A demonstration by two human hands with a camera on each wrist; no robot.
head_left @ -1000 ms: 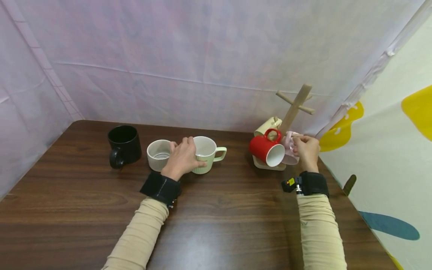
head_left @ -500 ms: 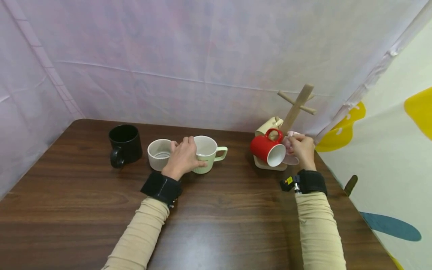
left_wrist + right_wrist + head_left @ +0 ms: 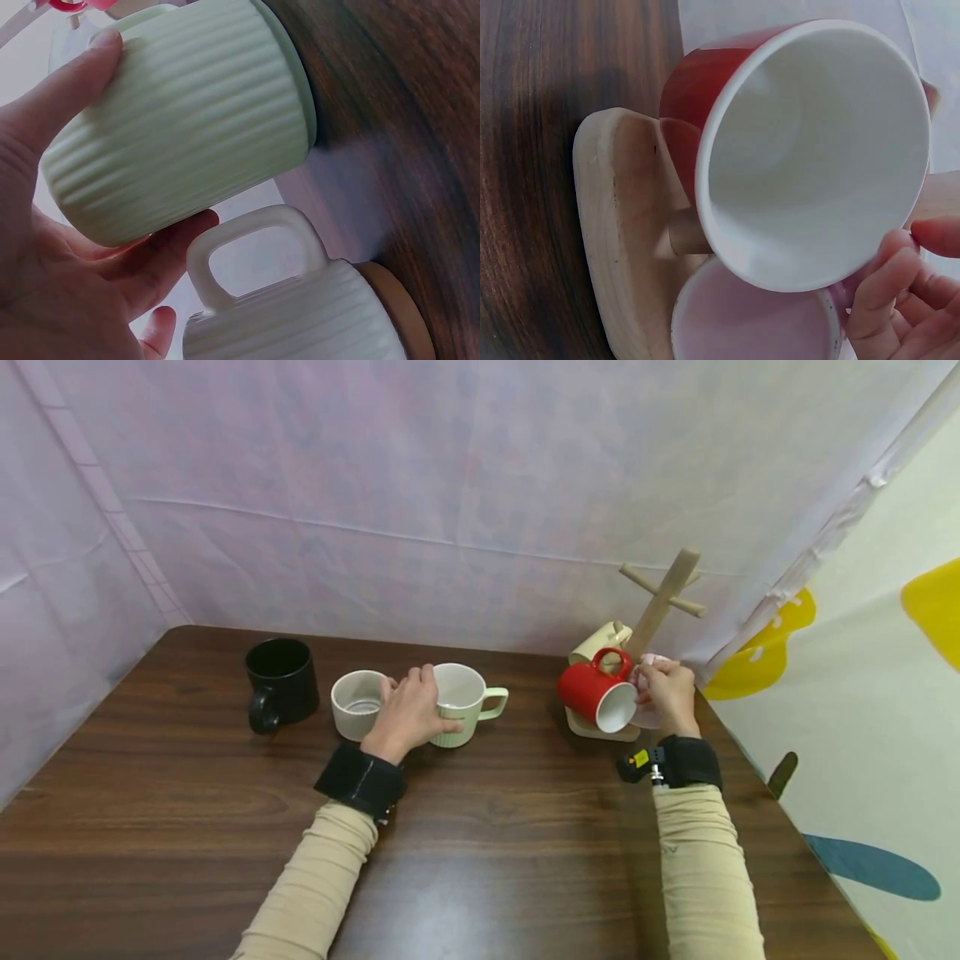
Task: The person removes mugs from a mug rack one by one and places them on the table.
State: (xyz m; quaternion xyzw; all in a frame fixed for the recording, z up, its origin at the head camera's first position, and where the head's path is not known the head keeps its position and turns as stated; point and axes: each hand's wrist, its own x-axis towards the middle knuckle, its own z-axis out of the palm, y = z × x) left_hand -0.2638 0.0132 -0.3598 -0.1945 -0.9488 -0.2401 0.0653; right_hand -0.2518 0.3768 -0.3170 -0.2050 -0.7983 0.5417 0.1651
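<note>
While the fingers (image 3: pixel 75 90) of the left hand (image 3: pixel 407 710) curl round the ribbed wall of the pale green mug (image 3: pixel 457 703), thumb on one side and fingers on the other, that mug stands upright on the brown wooden table (image 3: pixel 480 860), just beside the cream ribbed cup (image 3: pixel 357 703); this grip looks the same as a second ago. Over at the right hand (image 3: pixel 667 693), the fingertips (image 3: pixel 889 259) pinch the pink mug (image 3: pixel 757 319) near its rim, close against the red mug (image 3: pixel 596 693). Compared with the earlier views, the right hand has shifted a little up and in toward the post of the wooden mug tree (image 3: pixel 660 602), carrying the pink mug with it, so the mug now sits low by the stand's base (image 3: pixel 622 225), partly tucked behind the red one. My reading is that the pink mug is being worked onto, or settled on, a lower peg; whether its handle is already hooked I cannot tell, since the peg is hidden. A yellow mug (image 3: pixel 596 639) hangs on the far side, and a black mug (image 3: pixel 279 681) stands well apart at the left
</note>
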